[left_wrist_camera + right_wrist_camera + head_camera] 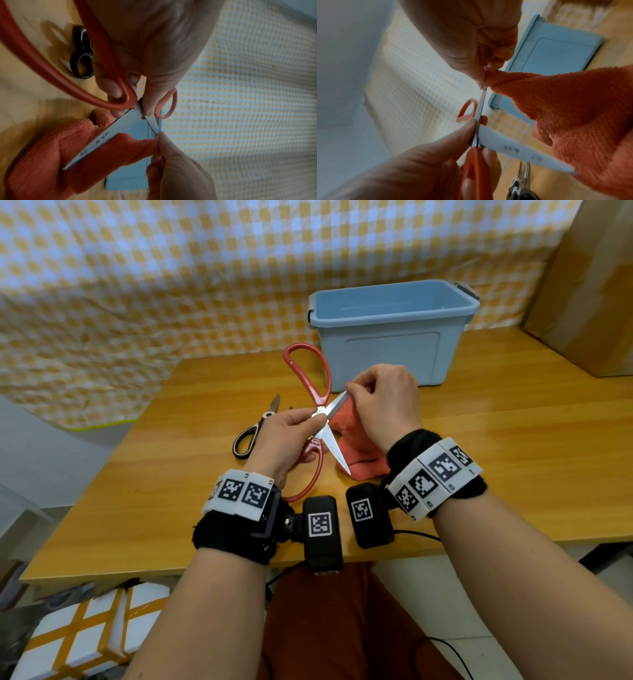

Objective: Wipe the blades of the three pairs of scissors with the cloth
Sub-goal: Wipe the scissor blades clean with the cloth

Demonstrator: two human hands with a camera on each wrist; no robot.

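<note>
Red-handled scissors (324, 392) (109, 100) are held spread open above the wooden table (513, 440). My left hand (310, 419) (150, 102) pinches them at the pivot, thumb on top. My right hand (354, 392) (483, 81) pinches a fold of the orange cloth (359, 453) (573, 108) around the tip of the upper blade (482, 100). The other blade (337, 451) (102, 138) points down toward me, bare, with the cloth hanging behind it. Black-handled scissors (251, 433) (82, 56) lie shut on the table, left of my left hand. A third pair is hidden from view.
A light blue plastic bin (390, 330) stands open just behind my hands. A cardboard box (592, 285) sits at the right rear edge of the table. A yellow checked sheet (171, 285) hangs behind the table. White boxes (85, 628) lie on the floor at lower left.
</note>
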